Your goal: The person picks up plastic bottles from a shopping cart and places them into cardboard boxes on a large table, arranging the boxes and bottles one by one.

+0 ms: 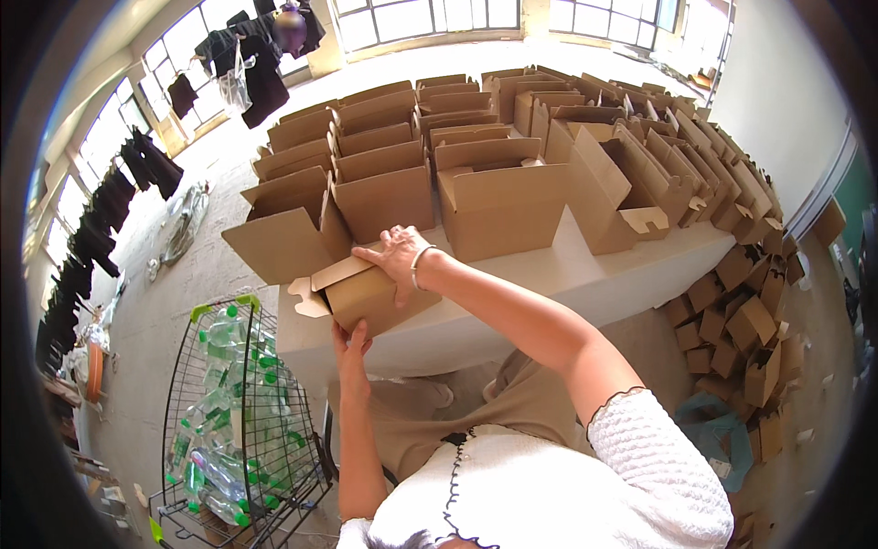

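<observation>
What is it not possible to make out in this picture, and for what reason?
In the head view:
Underside of the carton beneath the right hand: turned away from the camera.
Insides of the rear cartons: hidden by cardboard walls.
Number of bottles in the wire cart: they overlap.
Details of the dark clothes at far left: too small, too dark.

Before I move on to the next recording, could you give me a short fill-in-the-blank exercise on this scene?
1. The hand with the bracelet, lying on the small carton, is the person's ____.
2. The caps on the plastic bottles in the wire cart are ____.
3. From the wearer's view, that cart stands on the ____ side.
4. The plastic bag at the lower right is ____ in colour.

Missing words: right; green; left; blue.
</observation>
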`<control>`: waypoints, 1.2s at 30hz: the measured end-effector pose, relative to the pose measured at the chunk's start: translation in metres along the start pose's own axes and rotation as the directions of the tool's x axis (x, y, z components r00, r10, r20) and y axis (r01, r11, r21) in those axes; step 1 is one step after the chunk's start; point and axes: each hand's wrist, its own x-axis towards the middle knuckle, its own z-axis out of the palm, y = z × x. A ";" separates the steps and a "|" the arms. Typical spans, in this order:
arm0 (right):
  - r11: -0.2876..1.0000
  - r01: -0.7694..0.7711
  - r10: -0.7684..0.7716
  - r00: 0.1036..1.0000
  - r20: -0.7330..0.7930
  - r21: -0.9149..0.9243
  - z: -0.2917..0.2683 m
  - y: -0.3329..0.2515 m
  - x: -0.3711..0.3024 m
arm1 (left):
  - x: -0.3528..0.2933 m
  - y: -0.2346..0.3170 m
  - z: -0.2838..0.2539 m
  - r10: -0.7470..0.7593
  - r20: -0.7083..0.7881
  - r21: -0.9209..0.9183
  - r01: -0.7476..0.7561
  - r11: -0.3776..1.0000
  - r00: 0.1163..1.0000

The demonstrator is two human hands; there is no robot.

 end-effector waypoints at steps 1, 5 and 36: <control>1.000 -0.019 0.019 0.999 0.043 0.003 -0.003 -0.002 0.003 | 0.001 0.001 0.000 -0.017 -0.004 0.015 0.017 1.000 1.000; 0.999 -0.038 0.038 0.996 0.085 -0.007 -0.010 0.001 0.002 | 0.014 -0.020 0.000 0.032 -0.018 0.027 -0.032 0.999 0.999; 0.960 -0.167 0.251 0.870 -0.425 0.225 -0.012 0.055 -0.179 | -0.003 -0.007 0.086 0.054 0.298 -0.199 0.006 0.980 0.953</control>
